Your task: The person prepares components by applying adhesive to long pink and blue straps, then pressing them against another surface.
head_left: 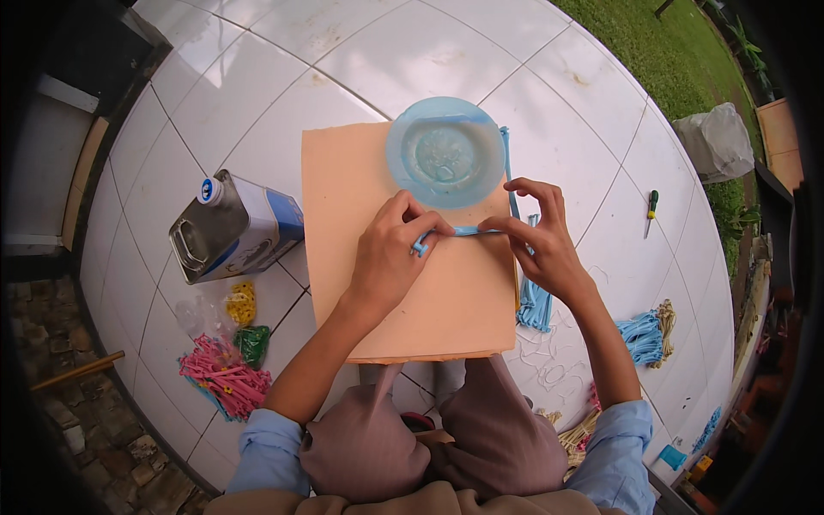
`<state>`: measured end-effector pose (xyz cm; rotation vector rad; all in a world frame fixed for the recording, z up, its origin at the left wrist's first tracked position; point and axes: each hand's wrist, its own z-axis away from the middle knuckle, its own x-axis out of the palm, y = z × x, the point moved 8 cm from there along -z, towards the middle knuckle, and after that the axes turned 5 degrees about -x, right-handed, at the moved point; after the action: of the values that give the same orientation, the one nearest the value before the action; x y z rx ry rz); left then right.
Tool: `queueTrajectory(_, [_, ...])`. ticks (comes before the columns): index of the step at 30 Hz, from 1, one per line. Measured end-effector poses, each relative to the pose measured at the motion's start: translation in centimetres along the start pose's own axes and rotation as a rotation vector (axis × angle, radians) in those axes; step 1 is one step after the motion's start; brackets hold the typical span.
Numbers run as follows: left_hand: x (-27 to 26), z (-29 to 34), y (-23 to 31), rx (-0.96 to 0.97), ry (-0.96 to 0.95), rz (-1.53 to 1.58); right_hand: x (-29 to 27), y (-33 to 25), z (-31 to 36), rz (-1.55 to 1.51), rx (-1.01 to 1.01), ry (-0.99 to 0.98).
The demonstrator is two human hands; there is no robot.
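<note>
A thin light-blue strip (466, 231) lies across a peach-coloured board (412, 309) on my lap. My left hand (386, 253) pinches it, and a knobbed blue end (420, 247) pokes out below those fingers. At the strip's other side, my right hand (548, 245) has its thumb on it while the index finger stretches forward, apart from the thumb. Just beyond my hands, a translucent blue bowl (396, 159) stands on the board. Another blue strip (506, 150) runs along the bowl's right side. Under my right hand is a bundle of blue strips (536, 311), partly covered.
A metal can (257, 225) with a blue cap stands left on the tiled floor (283, 51). Nearby are pink strips (225, 378), yellow pieces (242, 302) and a green bag (252, 345). To the right lie a screwdriver (652, 210) and blue bundles (639, 336).
</note>
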<state>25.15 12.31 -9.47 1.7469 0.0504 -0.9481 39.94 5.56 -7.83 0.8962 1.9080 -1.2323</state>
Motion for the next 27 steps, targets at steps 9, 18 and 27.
queueTrajectory(9, [-0.1,0.0,0.0,-0.005,-0.001,-0.022,0.3,-0.1,-0.4,0.064,-0.026,-0.054])
queueTrajectory(18, [-0.2,-0.1,0.0,0.009,0.01,-0.024,0.2,0.5,-0.3,0.061,0.028,-0.051])
queueTrajectory(27, [0.0,1.0,0.6,0.057,0.056,0.197,1.0,4.4,3.9,-0.66,0.659,0.427])
